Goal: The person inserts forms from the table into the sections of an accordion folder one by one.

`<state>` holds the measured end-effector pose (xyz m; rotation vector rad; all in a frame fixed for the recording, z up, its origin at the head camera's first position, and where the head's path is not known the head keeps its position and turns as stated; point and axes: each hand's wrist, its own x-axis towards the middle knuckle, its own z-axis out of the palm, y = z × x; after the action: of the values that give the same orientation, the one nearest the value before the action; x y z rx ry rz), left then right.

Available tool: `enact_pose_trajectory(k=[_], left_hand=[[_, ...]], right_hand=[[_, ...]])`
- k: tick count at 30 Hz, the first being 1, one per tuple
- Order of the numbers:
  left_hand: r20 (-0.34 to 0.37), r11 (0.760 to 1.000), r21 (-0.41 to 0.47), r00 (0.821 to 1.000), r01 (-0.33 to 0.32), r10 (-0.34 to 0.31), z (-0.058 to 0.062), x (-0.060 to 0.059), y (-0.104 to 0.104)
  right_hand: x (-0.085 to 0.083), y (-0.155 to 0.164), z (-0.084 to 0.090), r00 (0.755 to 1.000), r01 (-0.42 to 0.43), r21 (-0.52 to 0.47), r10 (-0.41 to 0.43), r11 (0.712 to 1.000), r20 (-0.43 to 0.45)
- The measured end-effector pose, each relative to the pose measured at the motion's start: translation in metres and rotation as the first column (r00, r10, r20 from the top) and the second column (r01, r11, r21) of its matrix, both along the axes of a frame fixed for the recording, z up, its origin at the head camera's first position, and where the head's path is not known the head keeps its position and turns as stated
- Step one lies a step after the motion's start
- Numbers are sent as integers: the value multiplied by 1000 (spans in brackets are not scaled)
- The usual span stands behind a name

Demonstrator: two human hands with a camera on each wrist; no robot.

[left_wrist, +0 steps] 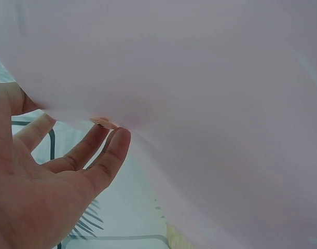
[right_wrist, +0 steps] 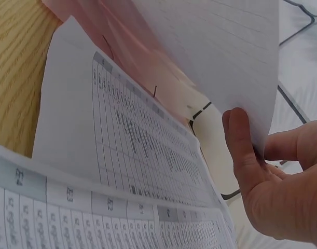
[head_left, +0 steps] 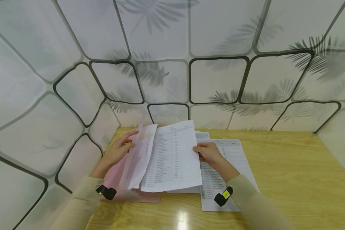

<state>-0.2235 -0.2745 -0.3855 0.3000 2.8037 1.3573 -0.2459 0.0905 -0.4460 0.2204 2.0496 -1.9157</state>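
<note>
Left hand (head_left: 121,149) lifting pink sheet (head_left: 138,156) with straight fingers, right hand (head_left: 208,152) pinching printed page (head_left: 173,156) at centre frame, wooden worktop (head_left: 290,172)

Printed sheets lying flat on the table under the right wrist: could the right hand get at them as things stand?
Probably yes. The right hand pinches the raised sheet by its edge, right above the flat printed sheets; nothing lies between, though it would have to let that sheet go.

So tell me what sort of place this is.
Probably a paperwork booth or desk cubicle: a wooden desk walled in by translucent leaf-print panels, with printed sheets and a pink folder that the hands sort through.
</note>
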Motion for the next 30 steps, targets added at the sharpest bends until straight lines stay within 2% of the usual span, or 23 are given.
enact_pose_trajectory(k=[11, 19, 30], left_hand=[[30, 999, -22, 999, -23, 24, 2, 2, 1], [25, 1000, -25, 1000, -19, 19, 2, 3, 2], [26, 998, -43, 999, -37, 38, 2, 2, 1]], right_hand=[[2, -23, 0, 1000, -19, 17, 19, 1000, -14], [2, -35, -1, 1000, -3, 2, 3, 1000, -9], [5, -56, -3, 1000, -31, -16, 31, 999, -2]])
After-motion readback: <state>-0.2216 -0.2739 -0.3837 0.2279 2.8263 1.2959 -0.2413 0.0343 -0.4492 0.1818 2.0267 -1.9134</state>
